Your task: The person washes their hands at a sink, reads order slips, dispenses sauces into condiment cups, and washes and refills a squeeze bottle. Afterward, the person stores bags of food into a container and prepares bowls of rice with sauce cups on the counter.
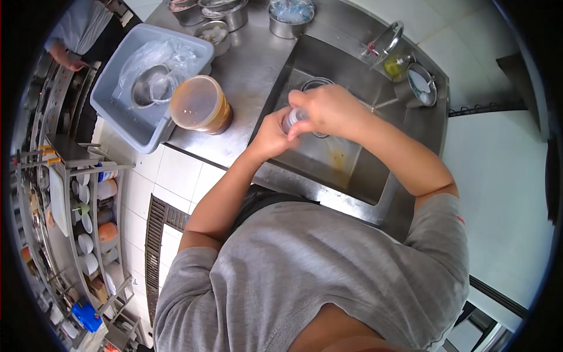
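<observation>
Above the near-left part of a steel sink [366, 176], my left hand [273, 136] and my right hand [328, 112] meet around a small clear plastic container [291, 119]. My left fingers wrap its left side, and my right fingers close over its right side and top. Whatever is inside the container is too small to tell. Left of the hands, a tub with a translucent lid [196, 104] and brown contents stands on the steel counter [246, 76]. Yellowish liquid [339, 158] lies on the sink floor.
A grey-blue bin [153, 138] holding plastic and a metal bowl is at the left. Metal pots [287, 28] stand at the back. A faucet [388, 42] and a metal container [413, 94] are at the sink's right. Another person [88, 29] stands far left, near shelves [97, 223].
</observation>
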Available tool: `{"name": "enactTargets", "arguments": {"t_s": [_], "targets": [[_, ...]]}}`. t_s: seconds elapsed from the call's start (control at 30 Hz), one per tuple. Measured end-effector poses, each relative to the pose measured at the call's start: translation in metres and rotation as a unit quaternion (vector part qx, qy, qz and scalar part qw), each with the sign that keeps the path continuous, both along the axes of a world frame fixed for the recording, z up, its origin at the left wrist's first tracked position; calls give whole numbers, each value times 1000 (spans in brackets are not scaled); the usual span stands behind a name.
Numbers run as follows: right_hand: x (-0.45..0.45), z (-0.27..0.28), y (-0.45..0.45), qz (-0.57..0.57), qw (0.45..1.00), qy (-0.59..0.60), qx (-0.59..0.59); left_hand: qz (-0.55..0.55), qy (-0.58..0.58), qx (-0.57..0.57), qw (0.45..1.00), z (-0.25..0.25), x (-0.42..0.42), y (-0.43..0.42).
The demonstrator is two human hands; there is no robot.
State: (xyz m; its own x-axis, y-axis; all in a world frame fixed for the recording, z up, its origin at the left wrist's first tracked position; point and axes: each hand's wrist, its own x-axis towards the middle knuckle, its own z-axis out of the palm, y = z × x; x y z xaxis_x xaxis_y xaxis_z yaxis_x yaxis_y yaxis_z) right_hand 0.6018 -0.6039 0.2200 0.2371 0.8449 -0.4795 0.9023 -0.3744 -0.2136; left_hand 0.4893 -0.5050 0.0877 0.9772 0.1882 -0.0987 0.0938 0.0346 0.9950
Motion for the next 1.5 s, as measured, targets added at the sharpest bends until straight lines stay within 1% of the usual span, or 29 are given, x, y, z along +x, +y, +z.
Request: {"name": "enactTargets", "arguments": {"t_s": [0.03,0.1,0.13,0.23,0.27,0.33,0.37,0.4,0.5,0.53,0.6,0.63,0.7,0.73,0.83,0.9,0.93,0.97,1.0,1.03,1.07,1.13,1.23,1.3,1.33,1.37,1.4,1.47,1.5], "targets": [[-2,-2,-1,32,994,47,96,22,-13,4,1000,0,-5,2],[1,-23,-9,100,944,149,275,70,-37,9,997,-3,-17,6],[0,-31,-3,131,945,145,264,33,10,25,999,1,-27,16],[-14,-31,13,150,945,178,229,-23,55,7,998,-2,-52,35],[-19,-32,20,150,954,156,205,-37,69,14,997,1,-62,41],[-35,-38,32,150,969,117,155,25,77,-2,997,7,-78,42],[-40,-38,39,135,966,149,164,57,81,-9,995,7,-85,42],[-42,-36,46,122,961,180,173,126,36,70,989,5,-91,41],[-57,-11,66,120,953,246,130,154,39,109,981,10,-113,47],[-62,-4,71,125,951,263,105,83,46,44,995,11,-121,53],[-64,-6,80,219,919,308,116,-63,54,-86,993,12,-135,70],[-65,-6,83,264,898,329,123,-119,43,-190,974,16,-139,72],[-77,4,88,316,883,318,141,-227,14,-384,895,24,-144,75],[-82,11,90,342,873,312,152,-266,-17,-438,859,18,-143,72],[-98,25,91,299,897,304,113,-267,-37,-405,874,34,-153,72],[-104,10,87,296,905,218,212,-143,-26,-245,959,50,-164,71],[-106,5,87,293,903,174,261,-67,-14,-160,985,56,-170,68],[-106,7,90,277,907,231,219,11,-1,-74,997,59,-175,66],[-108,14,97,261,906,286,174,8,-1,-112,994,54,-179,63],[-110,18,106,246,899,337,131,-42,-25,-197,979,54,-180,63],[-110,3,117,266,805,486,213,-94,-50,-281,954,55,-179,62],[-130,2,128,265,697,660,94,-176,-116,-425,880,54,-175,54],[-140,-15,144,242,692,675,85,-4,-163,-373,914,51,-181,57],[-147,-14,137,95,786,572,213,178,-105,-208,956,57,-181,64],[-155,-23,137,60,798,532,275,295,-26,-60,953,72,-179,65],[-166,-39,137,24,806,488,335,358,21,66,931,75,-178,66],[-173,-46,139,-12,806,441,394,417,86,180,887,78,-177,67],[-152,-39,150,63,739,623,251,321,-21,-69,944,66,-186,73],[-143,-37,157,95,689,698,168,260,-73,-199,942,60,-190,74]]}}
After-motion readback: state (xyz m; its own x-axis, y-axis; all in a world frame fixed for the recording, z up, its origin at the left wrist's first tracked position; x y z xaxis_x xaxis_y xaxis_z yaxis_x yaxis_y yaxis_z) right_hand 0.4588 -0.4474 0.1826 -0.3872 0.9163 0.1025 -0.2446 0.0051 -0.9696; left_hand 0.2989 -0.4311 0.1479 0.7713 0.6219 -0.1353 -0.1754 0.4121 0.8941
